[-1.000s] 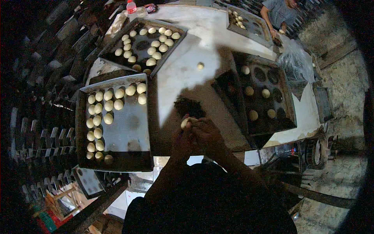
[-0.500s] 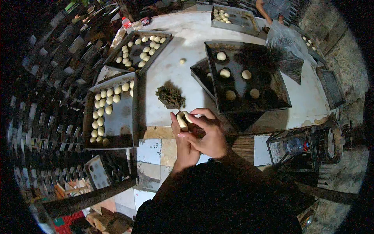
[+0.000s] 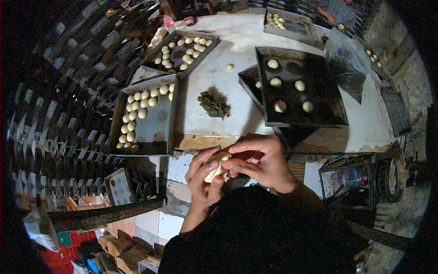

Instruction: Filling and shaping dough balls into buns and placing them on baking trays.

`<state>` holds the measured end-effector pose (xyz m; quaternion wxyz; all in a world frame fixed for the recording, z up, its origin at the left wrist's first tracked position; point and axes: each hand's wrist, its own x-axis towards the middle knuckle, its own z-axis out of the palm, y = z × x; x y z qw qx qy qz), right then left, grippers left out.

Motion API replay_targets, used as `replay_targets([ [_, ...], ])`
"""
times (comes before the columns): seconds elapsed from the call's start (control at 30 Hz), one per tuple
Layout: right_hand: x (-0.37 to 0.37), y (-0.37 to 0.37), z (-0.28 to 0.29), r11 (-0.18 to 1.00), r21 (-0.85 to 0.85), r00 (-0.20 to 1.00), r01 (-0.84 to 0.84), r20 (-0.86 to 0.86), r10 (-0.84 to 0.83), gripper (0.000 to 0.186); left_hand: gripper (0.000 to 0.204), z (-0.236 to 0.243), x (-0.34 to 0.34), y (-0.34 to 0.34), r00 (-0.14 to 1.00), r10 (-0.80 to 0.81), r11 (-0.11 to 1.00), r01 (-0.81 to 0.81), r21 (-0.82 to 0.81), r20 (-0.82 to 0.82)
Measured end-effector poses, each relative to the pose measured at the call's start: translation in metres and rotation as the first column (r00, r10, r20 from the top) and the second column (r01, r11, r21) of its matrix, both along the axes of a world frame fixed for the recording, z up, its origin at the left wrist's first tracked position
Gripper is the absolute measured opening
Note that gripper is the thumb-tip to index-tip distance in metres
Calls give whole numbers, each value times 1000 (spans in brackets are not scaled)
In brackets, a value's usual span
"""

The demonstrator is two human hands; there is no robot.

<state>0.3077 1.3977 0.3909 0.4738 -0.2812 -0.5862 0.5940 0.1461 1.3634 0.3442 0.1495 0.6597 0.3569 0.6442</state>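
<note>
A pale piece of dough (image 3: 216, 171) sits in my left hand (image 3: 201, 177), its fingers curled around it in front of the table's near edge. From the right, my right hand (image 3: 264, 162) pinches the dough's upper edge between thumb and fingers. Folds show in the dough; whatever may lie inside it is hidden. Just beyond my hands, a crumbly dark heap (image 3: 214, 102) rests on the white table (image 3: 200, 125). Farther back lies a single small dough ball (image 3: 229, 67).
Dough balls fill much of the left tray (image 3: 157, 119) and the far-left tray (image 3: 175, 36). A dark tray (image 3: 319, 119) at right overlaps another and carries several balls. Behind stand a far tray (image 3: 295, 36), a plastic bag (image 3: 344, 52), a bottle (image 3: 168, 21) and another person's hand (image 3: 331, 20).
Both hands have drawn closer to my body. The dough, an open curved shape before, is now folded together, with my right fingers pinching its edge. The whole view has shifted.
</note>
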Motion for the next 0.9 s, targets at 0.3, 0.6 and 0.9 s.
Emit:
replay_targets([
  [0.3, -107, 9, 10, 741, 672, 940, 17, 241, -241, 30, 64, 12, -70, 3, 930, 252, 953, -190, -235, 269],
  [0.6, -166, 18, -4, 928, 372, 981, 27, 171, -97, 24, 24, 3, -157, 31, 940, -128, 979, 170, -109, 317],
  [0.9, -107, 40, -41, 818, 544, 956, 188, 90, -279, 24, 83, 18, -97, 98, 866, -471, 817, 499, -289, 168],
])
